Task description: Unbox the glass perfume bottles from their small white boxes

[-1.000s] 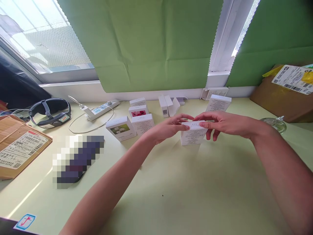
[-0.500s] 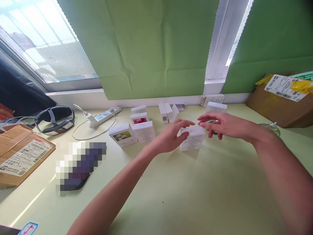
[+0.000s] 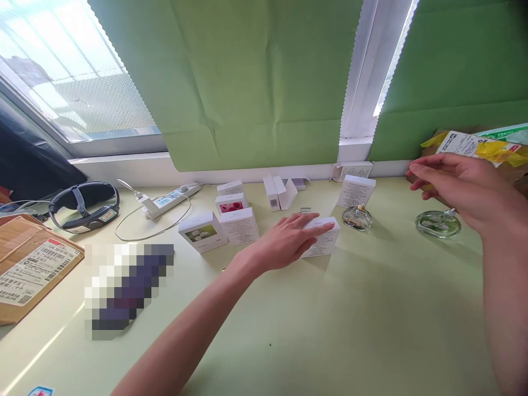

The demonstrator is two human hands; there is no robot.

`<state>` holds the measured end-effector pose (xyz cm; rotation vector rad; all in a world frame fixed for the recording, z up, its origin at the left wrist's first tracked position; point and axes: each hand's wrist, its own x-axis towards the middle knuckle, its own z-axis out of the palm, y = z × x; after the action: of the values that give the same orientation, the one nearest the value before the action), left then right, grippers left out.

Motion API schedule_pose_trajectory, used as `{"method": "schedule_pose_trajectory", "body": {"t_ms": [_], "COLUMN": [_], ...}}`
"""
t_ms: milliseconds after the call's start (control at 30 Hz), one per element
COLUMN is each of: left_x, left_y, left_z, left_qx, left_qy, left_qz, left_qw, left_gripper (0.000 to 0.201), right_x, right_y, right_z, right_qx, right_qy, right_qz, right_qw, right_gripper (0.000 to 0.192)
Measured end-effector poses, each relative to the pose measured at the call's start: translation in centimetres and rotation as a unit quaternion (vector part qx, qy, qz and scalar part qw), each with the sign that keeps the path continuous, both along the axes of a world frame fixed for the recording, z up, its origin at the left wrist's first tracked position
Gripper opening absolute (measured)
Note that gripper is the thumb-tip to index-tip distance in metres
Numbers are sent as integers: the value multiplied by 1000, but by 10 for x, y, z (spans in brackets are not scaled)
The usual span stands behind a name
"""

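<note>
Cardboard boxes crowd the desk's far edge. My left hand (image 3: 289, 242) lies flat on the white box (image 3: 324, 242) at mid-desk, fingers narrow, gripping nothing. My right hand (image 3: 462, 184) hovers wide open above the round glass bottle (image 3: 438, 224); I judge a careless sweep could topple it.

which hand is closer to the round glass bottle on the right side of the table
Right. The right hand hangs open in the air just above and behind the round glass bottle, not touching it. The left hand lies far to its left, fingers resting on a white box.
</note>
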<state>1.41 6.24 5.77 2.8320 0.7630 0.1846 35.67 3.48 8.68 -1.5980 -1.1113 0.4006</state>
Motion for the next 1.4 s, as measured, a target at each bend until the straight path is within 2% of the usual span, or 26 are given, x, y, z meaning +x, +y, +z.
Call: {"method": "schedule_pose_trajectory", "body": {"t_ms": [233, 433, 567, 667, 900, 1133, 1267, 1400], "left_x": [4, 3, -7, -19, -49, -57, -57, -60], "left_y": [-5, -1, 7, 15, 41, 54, 56, 60], "left_z": [0, -3, 2, 11, 29, 19, 11, 10], "left_qx": [43, 37, 33, 49, 92, 80, 59, 53], "left_qy": [-24, -60, -63, -70, -83, -69, -36, 0], "left_qz": [11, 26, 43, 75, 198, 241, 228, 233], "left_qw": [999, 997, 997, 994, 972, 965, 971, 971], "left_gripper": [45, 47, 46, 42, 40, 40, 43, 41], "right_x": [6, 8, 6, 3, -10, -26, -22, -16], "right_y": [9, 8, 7, 5, 3, 2, 2, 7], "right_z": [-14, -14, -11, -8, -2, 2, 1, -6], "right_qx": [-37, -31, -29, -31, -35, -63, -57, -52], "right_qy": [-14, -20, -22, -23, -33, -41, -35, -30], "right_qz": [-1, 4, 2, 4, 22, 40, 31, 17], "right_qw": [999, 999, 999, 999, 999, 996, 997, 998], "right_gripper": [18, 21, 20, 21, 23, 27, 25, 22]}}
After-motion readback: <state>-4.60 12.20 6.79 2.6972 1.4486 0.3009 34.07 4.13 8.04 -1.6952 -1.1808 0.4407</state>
